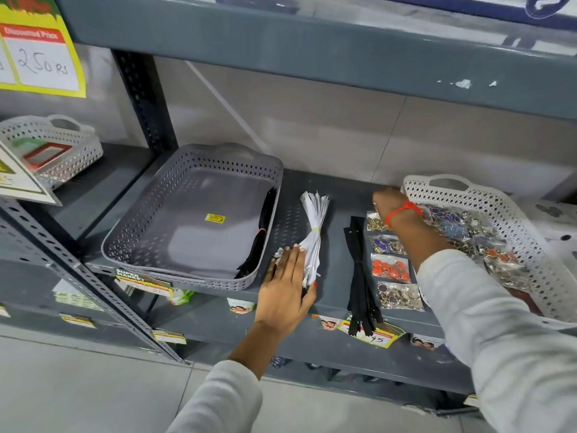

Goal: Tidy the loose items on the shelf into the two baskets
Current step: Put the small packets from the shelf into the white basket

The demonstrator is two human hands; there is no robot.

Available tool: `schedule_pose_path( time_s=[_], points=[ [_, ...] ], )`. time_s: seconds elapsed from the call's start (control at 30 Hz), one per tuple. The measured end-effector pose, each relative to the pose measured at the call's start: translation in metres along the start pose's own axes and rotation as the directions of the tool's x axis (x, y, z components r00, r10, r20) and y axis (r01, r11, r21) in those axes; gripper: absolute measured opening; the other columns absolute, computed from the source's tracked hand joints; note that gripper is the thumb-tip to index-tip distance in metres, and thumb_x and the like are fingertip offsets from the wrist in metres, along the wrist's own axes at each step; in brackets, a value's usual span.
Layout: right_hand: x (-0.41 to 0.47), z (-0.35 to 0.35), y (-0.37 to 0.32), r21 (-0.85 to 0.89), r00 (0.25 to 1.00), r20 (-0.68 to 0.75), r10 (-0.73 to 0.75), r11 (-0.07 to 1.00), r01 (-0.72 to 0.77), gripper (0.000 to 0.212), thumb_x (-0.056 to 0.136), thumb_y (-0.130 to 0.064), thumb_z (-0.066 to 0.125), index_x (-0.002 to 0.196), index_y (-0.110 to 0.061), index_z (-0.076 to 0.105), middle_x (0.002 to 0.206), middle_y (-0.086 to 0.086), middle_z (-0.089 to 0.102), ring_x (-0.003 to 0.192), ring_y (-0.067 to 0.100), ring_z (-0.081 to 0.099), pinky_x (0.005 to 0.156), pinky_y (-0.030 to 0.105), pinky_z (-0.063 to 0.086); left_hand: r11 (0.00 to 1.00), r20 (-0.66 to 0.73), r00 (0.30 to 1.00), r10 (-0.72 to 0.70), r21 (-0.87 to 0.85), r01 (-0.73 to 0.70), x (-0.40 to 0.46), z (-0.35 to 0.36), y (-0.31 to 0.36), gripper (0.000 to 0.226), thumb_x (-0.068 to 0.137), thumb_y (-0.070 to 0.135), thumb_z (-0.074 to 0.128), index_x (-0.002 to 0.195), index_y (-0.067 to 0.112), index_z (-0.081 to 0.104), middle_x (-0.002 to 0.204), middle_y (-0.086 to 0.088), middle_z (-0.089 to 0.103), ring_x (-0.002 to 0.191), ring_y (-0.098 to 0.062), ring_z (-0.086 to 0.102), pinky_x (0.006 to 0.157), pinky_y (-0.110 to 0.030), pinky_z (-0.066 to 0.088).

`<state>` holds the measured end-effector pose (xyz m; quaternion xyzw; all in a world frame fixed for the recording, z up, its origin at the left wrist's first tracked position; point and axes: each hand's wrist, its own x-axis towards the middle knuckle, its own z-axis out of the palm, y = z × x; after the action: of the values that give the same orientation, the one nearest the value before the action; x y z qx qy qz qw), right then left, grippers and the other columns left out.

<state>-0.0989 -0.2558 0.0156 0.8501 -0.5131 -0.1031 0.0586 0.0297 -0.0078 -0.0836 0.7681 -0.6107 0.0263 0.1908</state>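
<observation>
Head view: grey basket and white basket part-filled; white zips, black zips, four packets (buttons?) loose on shelf between. Left hand flat on white zips, fingers straight; right hand fingers hidden, cannot tell.

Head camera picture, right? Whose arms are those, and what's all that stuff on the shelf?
Yes, it's one picture from a camera worn on a person's head, so you see their own two arms reaching out. There is no machine here. On the shelf stand a grey basket on the left, with a dark bundle along one side, and a white basket on the right, holding shiny packets. Between the baskets lie loose things: tied white zips, black zips and a row of four packets. The left hand rests flat on the near end of the white zips. The right hand reaches over the far end of the row. Its fingers are hidden, so I can't tell if it holds anything.
</observation>
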Motion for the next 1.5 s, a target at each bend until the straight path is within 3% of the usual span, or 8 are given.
schedule_pose_path(
  time_s=[0.13, 0.3, 0.43, 0.57, 0.87, 1.07, 1.33, 1.5],
  points=[
    [-0.002, 0.003, 0.001, 0.026, 0.997, -0.073, -0.004, 1.000, 0.006, 0.030, 0.084, 0.013, 0.051, 0.110, 0.005, 0.063, 0.111, 0.029, 0.066, 0.106, 0.041, 0.065, 0.090, 0.043, 0.053, 1.000, -0.001, 1.000, 0.002, 0.000, -0.002, 0.000, 0.000, 0.000, 0.063, 0.088, 0.044, 0.032, 0.137, 0.006, 0.041, 0.141, -0.009, 0.048, 0.129, -0.023, 0.045, 0.104, -0.041, 0.038],
    [-0.005, -0.007, -0.037, 0.506, 0.977, -0.199, 0.071, 0.862, 0.040, 0.018, 0.085, -0.013, 0.065, 0.090, 0.003, 0.072, 0.097, 0.026, 0.073, 0.093, 0.034, 0.070, 0.087, 0.037, 0.056, 1.000, 0.003, 1.000, 0.005, 0.007, -0.005, 0.000, 0.001, 0.000, 0.063, 0.089, 0.044, 0.031, 0.138, 0.006, 0.040, 0.141, -0.010, 0.047, 0.130, -0.024, 0.044, 0.105, -0.041, 0.037],
    [-0.029, -0.007, -0.085, 0.770, 0.983, 0.183, 0.011, 0.620, -0.150, 0.038, 0.072, -0.035, 0.081, 0.067, -0.007, 0.055, 0.070, 0.014, 0.064, 0.057, 0.024, 0.062, 0.059, 0.030, 0.055, 1.000, 0.016, 1.000, -0.001, 0.024, 0.001, 0.000, 0.000, 0.001, 0.063, 0.088, 0.044, 0.032, 0.136, 0.005, 0.042, 0.140, -0.011, 0.049, 0.129, -0.023, 0.046, 0.105, -0.040, 0.037],
    [-0.041, -0.001, -0.106, 0.788, 0.948, 0.319, -0.025, 0.563, -0.250, 0.051, 0.070, -0.022, 0.083, 0.108, -0.001, 0.057, 0.096, 0.013, 0.060, 0.083, 0.028, 0.070, 0.043, 0.024, 0.055, 0.999, 0.021, 1.000, 0.001, 0.036, -0.002, 0.000, -0.002, 0.001, 0.063, 0.089, 0.045, 0.030, 0.136, 0.004, 0.042, 0.139, -0.011, 0.049, 0.129, -0.023, 0.046, 0.105, -0.039, 0.037],
    [0.000, -0.019, -0.119, 0.883, 0.969, 0.217, 0.121, 0.398, -0.247, 0.031, 0.070, -0.005, 0.076, 0.097, 0.007, 0.067, 0.105, 0.022, 0.070, 0.092, 0.034, 0.072, 0.080, 0.046, 0.061, 1.000, -0.002, 1.000, 0.024, -0.007, -0.024, 0.000, -0.004, 0.001, 0.065, 0.087, 0.047, 0.034, 0.138, 0.007, 0.040, 0.144, -0.009, 0.043, 0.132, -0.021, 0.041, 0.103, -0.042, 0.040],
    [0.033, -0.032, -0.137, 0.858, 0.977, 0.126, 0.171, 0.476, -0.194, 0.035, 0.072, -0.011, 0.075, 0.103, 0.002, 0.063, 0.113, 0.022, 0.068, 0.101, 0.039, 0.068, 0.087, 0.048, 0.058, 0.999, 0.074, 0.996, 0.044, 0.018, -0.046, 0.001, -0.005, -0.001, 0.067, 0.095, 0.049, 0.006, 0.137, 0.011, 0.042, 0.141, -0.002, 0.049, 0.130, -0.020, 0.044, 0.103, -0.045, 0.038],
    [0.033, -0.024, -0.138, 0.893, 0.973, 0.203, 0.108, 0.388, -0.229, 0.024, 0.077, -0.015, 0.076, 0.094, -0.002, 0.066, 0.108, 0.018, 0.069, 0.087, 0.027, 0.068, 0.070, 0.036, 0.060, 0.996, 0.052, 0.996, 0.070, 0.051, -0.072, 0.001, -0.001, -0.003, 0.056, 0.089, 0.046, 0.029, 0.123, 0.013, 0.059, 0.128, 0.000, 0.061, 0.119, -0.020, 0.056, 0.100, -0.044, 0.043],
    [-0.009, -0.041, -0.091, 0.799, 0.982, 0.052, 0.183, 0.582, -0.151, 0.015, 0.072, -0.011, 0.078, 0.071, -0.001, 0.067, 0.087, 0.020, 0.073, 0.084, 0.030, 0.072, 0.083, 0.043, 0.060, 0.997, 0.054, 0.996, 0.069, 0.040, -0.071, 0.000, -0.003, -0.002, 0.054, 0.086, 0.043, 0.033, 0.123, 0.012, 0.060, 0.127, 0.000, 0.062, 0.117, -0.022, 0.057, 0.099, -0.046, 0.044]
  ],
)
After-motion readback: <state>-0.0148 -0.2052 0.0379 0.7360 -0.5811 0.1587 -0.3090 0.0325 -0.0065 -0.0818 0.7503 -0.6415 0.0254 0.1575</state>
